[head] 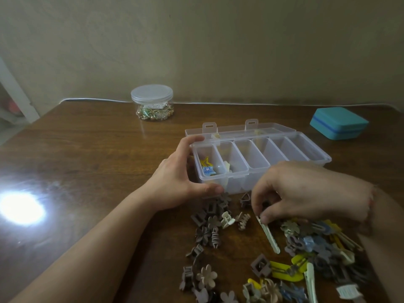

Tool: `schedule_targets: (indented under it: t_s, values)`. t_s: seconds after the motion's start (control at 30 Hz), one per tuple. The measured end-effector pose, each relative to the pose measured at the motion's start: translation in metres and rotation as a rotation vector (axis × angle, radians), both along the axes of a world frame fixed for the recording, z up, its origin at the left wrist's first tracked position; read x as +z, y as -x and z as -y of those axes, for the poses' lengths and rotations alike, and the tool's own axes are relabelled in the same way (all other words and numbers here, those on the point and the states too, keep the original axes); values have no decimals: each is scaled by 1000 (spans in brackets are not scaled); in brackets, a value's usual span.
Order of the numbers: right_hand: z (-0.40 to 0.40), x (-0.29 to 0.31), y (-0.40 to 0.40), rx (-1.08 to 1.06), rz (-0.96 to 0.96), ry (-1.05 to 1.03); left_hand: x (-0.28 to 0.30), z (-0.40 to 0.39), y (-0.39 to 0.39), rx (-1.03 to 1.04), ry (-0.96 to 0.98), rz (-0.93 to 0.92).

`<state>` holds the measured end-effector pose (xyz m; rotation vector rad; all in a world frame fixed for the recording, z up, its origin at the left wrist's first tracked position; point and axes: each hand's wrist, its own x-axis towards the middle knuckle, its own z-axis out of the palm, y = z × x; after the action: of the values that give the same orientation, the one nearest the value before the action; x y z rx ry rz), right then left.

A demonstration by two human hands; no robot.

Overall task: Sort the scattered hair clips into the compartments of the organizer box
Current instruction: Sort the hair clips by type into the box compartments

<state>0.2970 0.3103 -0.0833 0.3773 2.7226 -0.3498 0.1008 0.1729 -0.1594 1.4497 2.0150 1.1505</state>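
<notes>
Bracing the clear organizer box (258,159) against sliding, the left hand (181,178) is curled round its end, while a pale green snap clip (269,235), lying on the table (87,149), is pinched by the right hand (306,193).

No words, numbers, brand names or signs can be read anywhere. The small white tag (347,290) at the bottom right, among the hair clips, has faint grey lines on it, but they are too blurry to read.
</notes>
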Motion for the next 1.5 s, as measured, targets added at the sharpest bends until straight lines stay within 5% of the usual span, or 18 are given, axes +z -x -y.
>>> schedule_targets:
  t_s: [0.1, 0.17, 0.27, 0.33, 0.47, 0.57, 0.73, 0.83, 1.27, 1.5]
  values:
    - [-2, 10, -7, -19, -110, 304, 0, 0, 0, -1, -5, 0]
    - [-3, 12, -8, -24, -404, 387, 0, 1, 0, 4, -9, 0]
    - [1, 5, -4, -56, -975, 281, -1, 1, 0, -1, -3, -3]
    - [4, -2, 2, -101, -1126, 150, -1, 1, 0, -4, 1, -1]
    - [4, -10, 7, -8, -873, -14, -1, 0, 1, 4, 0, -16]
    - [6, -4, 2, 61, -766, 121, -1, 0, 1, 6, -8, -21]
    - [15, 14, -10, 223, 36, 356, -1, 1, 0, 7, -13, -28]
    - [30, 18, -6, 297, 215, 264, 0, 1, 0, 9, -7, -27]
    - [44, 10, -6, 305, -19, -83, 0, 1, 0, 7, -4, -15]
    - [44, 10, -10, 309, 70, -90, -2, 1, -1, 9, -11, -16]
